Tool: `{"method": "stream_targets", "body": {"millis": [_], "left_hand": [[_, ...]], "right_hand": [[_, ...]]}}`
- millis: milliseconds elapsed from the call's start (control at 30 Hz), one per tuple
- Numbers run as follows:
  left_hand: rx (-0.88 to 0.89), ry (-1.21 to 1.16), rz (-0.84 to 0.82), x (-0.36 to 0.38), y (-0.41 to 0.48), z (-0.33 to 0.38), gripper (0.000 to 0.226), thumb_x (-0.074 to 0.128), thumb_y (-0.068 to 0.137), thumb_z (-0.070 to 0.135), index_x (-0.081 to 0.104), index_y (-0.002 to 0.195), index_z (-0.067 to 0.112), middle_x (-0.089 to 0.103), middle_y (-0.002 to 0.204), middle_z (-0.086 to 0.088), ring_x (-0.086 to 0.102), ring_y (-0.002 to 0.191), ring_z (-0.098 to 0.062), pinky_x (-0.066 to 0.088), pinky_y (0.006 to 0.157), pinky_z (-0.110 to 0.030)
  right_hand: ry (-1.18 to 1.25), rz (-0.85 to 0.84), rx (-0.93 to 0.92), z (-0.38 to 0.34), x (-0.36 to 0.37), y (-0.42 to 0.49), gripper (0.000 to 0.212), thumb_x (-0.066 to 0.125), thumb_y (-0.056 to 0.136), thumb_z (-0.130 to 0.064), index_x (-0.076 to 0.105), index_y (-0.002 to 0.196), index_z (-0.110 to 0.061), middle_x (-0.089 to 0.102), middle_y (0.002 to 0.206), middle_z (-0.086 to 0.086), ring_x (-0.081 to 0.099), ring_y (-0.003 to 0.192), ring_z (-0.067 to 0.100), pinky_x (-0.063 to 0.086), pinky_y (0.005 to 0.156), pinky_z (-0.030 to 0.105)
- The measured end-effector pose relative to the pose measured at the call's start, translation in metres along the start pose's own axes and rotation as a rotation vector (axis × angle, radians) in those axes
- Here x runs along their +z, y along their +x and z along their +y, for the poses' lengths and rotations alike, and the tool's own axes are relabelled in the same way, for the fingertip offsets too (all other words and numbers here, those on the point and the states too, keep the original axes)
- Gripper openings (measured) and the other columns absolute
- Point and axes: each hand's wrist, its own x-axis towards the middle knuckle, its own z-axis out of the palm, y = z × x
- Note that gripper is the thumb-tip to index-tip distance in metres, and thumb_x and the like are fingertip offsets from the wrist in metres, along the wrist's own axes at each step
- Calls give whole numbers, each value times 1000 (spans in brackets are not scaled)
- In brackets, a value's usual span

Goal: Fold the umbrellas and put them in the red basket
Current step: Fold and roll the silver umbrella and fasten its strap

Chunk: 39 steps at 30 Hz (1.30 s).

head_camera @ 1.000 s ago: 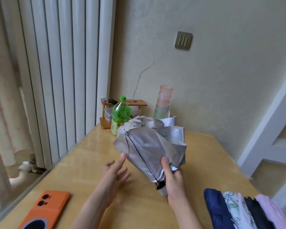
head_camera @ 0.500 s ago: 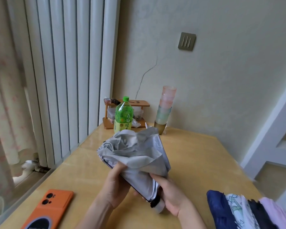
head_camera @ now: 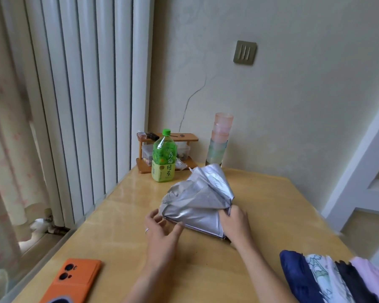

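A silver collapsed umbrella [head_camera: 197,200] lies in the middle of the wooden table [head_camera: 271,204], its canopy loose and crumpled, pointing away from me. My right hand [head_camera: 234,221] grips the canopy near the handle end, fingers curled into the fabric. My left hand [head_camera: 162,228] touches the canopy's near-left edge with thumb and fingertips, a ring on one finger. Several other folded umbrellas [head_camera: 328,278], dark blue, white patterned, black and pink, lie side by side at the lower right. No red basket is in view.
An orange phone [head_camera: 72,281] lies at the table's near-left corner. A green tea bottle [head_camera: 163,158], a small wooden rack [head_camera: 169,152] and a stack of plastic cups [head_camera: 220,138] stand at the back by the wall. A white radiator [head_camera: 79,101] runs along the left.
The umbrella has come down from being held up to lying on the table. My left hand slid off the bundle to its near edge; my right hand shifted to grip the fabric.
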Motion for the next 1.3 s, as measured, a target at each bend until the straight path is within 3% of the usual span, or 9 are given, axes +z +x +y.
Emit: {"method": "stream_targets", "body": {"millis": [167,267,433,667,867,1000,1067,1133,1300], "left_hand": [[-117,-6,41,4,1,0,46,73,74,32,49,113,25,59,117,-7,65,101,-17,52,96,-46],[-176,-21,89,6,4,-6,21,66,86,14,57,103,20,68,107,-14,70,90,-26,55,79,-43],[-240,-252,38,6,10,-2,12,56,101,7,64,107,0,72,109,-19,74,100,-30,61,70,-22],[-468,-650,-60,5,15,11,33,44,103,25,61,110,-3,72,107,-24,72,99,-36,60,83,-41],[-491,-680,11,-4,24,13,36,45,100,38,59,100,5,66,79,-17,64,71,-31,53,67,-39],[-441,-453,-73,-6,15,16,30,49,94,36,62,85,11,62,67,-8,56,59,-22,44,56,-30],[-414,-348,-75,-8,14,14,28,57,84,37,60,90,10,56,78,-11,53,67,-26,43,57,-32],[-361,-221,-50,-10,14,11,19,58,86,26,57,94,8,50,78,-11,50,66,-26,42,52,-32],[-193,222,60,-14,2,5,12,64,87,13,59,89,3,62,72,-3,58,59,-20,46,46,-25]], "right_hand": [[18,23,-54,6,0,22,43,58,95,-8,41,56,-4,57,70,30,44,70,47,26,62,40],[22,-119,-31,9,8,29,24,59,96,-20,67,102,2,70,107,23,62,101,41,45,77,39],[51,295,-246,15,18,16,77,84,78,-21,44,144,-11,52,138,12,48,129,30,45,104,41],[147,259,-668,-5,12,-26,29,73,68,-6,69,95,-17,51,123,-1,52,111,19,49,97,35],[559,-500,-492,-22,-28,-49,32,79,82,-48,74,90,-18,67,113,-2,67,103,16,50,89,24],[510,-324,-294,-20,-35,-54,52,56,97,-55,71,72,-12,63,61,16,52,48,22,43,54,28],[276,-341,-292,-12,-30,-54,33,59,101,-43,73,80,-22,65,55,9,54,40,24,46,51,30],[189,-342,-323,-3,-25,-55,16,60,101,-25,72,103,-36,72,70,-1,66,51,18,57,60,35],[193,-203,-407,9,-17,-43,66,47,97,1,45,150,-40,62,134,-20,55,126,-6,44,103,15]]}}
